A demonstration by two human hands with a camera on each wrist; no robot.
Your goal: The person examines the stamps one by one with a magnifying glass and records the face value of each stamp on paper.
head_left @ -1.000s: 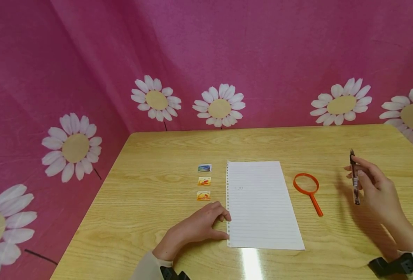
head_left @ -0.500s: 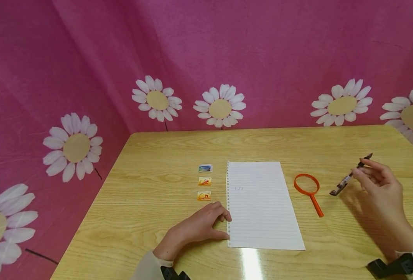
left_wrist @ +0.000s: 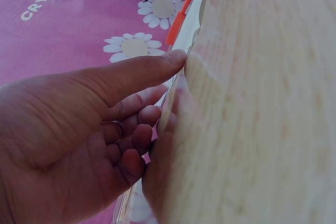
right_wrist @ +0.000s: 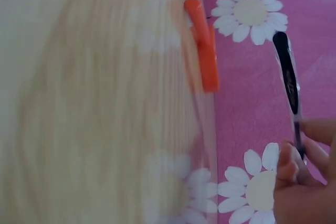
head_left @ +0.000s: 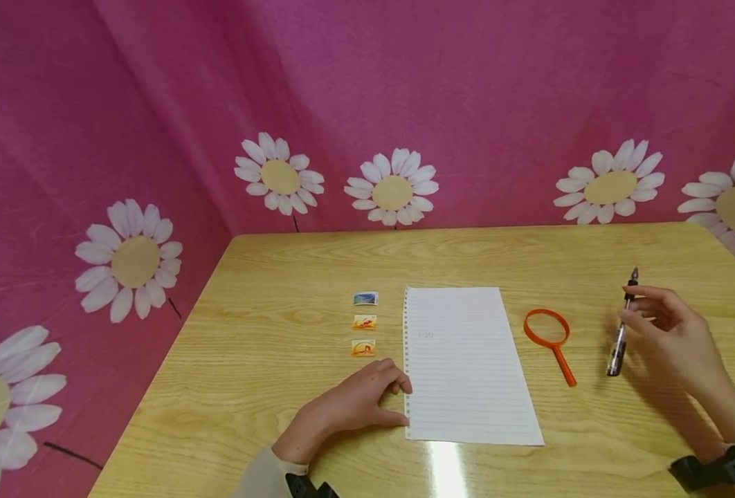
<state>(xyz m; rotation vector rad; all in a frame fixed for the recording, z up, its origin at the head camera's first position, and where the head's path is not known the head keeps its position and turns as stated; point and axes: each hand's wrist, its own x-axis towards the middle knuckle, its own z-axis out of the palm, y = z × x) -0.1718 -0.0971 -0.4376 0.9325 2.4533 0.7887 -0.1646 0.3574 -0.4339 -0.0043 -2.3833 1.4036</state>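
My left hand point(head_left: 364, 398) rests on the table at the left edge of a lined, hole-punched sheet of paper point(head_left: 467, 380), thumb and fingertips touching the margin. Faint writing, seemingly digits, sits near the sheet's upper left. Over the table's right side, my right hand point(head_left: 675, 339) pinches a pen point(head_left: 620, 339) between thumb and fingers. The pen has a clear barrel and dark ends, and its pointed end is away from me. In the right wrist view the dark clip of the pen point(right_wrist: 287, 72) sticks out beyond the fingers.
An orange magnifying glass point(head_left: 563, 365) lies between the paper and my right hand. Left of the paper are three small stamp-like pictures, one blue point(head_left: 365, 299) and two yellow point(head_left: 364, 323). A pink flowered cloth point(head_left: 498, 104) hangs behind the wooden table point(head_left: 268, 297).
In my right hand the pen has turned: it went from near upright to slanting left, then swung back steeper, its lower end now nearer me. My left hand and the paper have stayed put.
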